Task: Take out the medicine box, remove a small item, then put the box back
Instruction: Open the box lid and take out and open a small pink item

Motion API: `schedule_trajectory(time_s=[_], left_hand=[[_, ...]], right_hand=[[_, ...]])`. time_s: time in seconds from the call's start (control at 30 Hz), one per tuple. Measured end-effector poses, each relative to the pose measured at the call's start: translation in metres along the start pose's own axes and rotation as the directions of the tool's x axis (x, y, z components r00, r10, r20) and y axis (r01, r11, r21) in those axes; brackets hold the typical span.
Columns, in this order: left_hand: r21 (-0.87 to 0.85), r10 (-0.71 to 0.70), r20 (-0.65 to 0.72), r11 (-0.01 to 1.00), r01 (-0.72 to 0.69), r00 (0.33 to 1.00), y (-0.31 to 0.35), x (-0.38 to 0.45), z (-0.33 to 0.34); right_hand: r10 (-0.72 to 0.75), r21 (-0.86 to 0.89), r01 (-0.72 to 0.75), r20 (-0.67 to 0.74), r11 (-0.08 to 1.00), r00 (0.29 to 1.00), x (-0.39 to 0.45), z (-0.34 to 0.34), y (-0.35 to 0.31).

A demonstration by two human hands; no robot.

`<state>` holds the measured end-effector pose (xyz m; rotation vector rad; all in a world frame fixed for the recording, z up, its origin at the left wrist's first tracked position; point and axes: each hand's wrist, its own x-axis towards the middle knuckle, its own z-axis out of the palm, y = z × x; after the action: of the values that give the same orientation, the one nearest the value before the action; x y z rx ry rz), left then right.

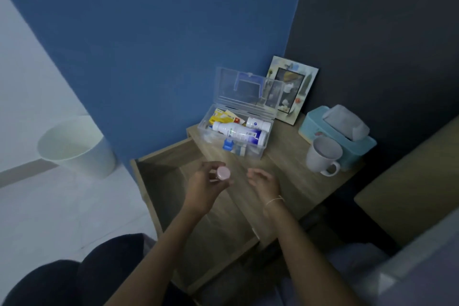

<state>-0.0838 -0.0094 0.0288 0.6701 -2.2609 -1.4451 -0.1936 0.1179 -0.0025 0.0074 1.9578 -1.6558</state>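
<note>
Wooden nightstand (285, 171), open medicine box (236, 131), left hand (206, 184) gripping pink-capped container (222, 173)

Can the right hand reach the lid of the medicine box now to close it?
Probably yes. The right hand is empty and open, and the bare tabletop lies between it and the medicine box. The lid stands upright; the mug sits off to the side.

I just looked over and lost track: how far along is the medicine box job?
Done: the medicine box sits open on the nightstand, drawer pulled out. In hand: the left hand holds a small pink-capped jar; the right hand is empty. Left: close the box and return it.
</note>
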Motion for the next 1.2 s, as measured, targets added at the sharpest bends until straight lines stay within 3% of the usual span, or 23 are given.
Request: schedule_trajectory(time_s=[0.07, 0.13, 0.3, 0.5, 0.6, 0.87, 1.07, 1.2], left_hand=[[-0.018, 0.024, 0.031, 1.0, -0.024, 0.999, 0.003, -0.007, -0.003], [-0.016, 0.063, 0.067, 0.998, -0.062, 0.996, 0.007, -0.012, -0.004], [0.038, 0.107, 0.152, 0.993, -0.114, 0.983, 0.018, -0.021, -0.009], [0.041, 0.201, 0.338, 0.973, -0.228, 0.919, 0.037, -0.027, -0.015], [0.14, 0.272, 0.396, 0.926, -0.351, 0.877, 0.047, -0.027, -0.016], [0.333, 0.294, 0.491, 0.807, -0.488, 0.82, 0.058, -0.026, -0.001], [0.562, 0.377, 0.463, 0.575, -0.595, 0.802, 0.052, -0.039, 0.014], [0.602, 0.436, 0.45, 0.497, -0.625, 0.78, 0.045, -0.049, 0.019]], right_hand=[[0.087, 0.251, -0.135, 0.195, 0.959, 0.977, -0.023, 0.003, -0.009], [0.139, 0.328, -0.262, 0.354, 0.908, 0.925, -0.04, 0.006, -0.007], [0.143, 0.527, -0.445, 0.517, 0.724, 0.844, -0.061, 0.003, 0.005], [0.052, 0.662, -0.442, 0.521, 0.605, 0.852, -0.065, -0.005, 0.021], [0.033, 0.68, -0.431, 0.515, 0.593, 0.857, -0.068, -0.009, 0.021], [0.003, 0.76, -0.417, 0.48, 0.499, 0.877, -0.073, -0.01, 0.017], [-0.011, 0.75, -0.355, 0.435, 0.558, 0.9, -0.07, -0.01, 0.023], [-0.031, 0.723, -0.337, 0.443, 0.603, 0.896, -0.074, -0.011, 0.024]])
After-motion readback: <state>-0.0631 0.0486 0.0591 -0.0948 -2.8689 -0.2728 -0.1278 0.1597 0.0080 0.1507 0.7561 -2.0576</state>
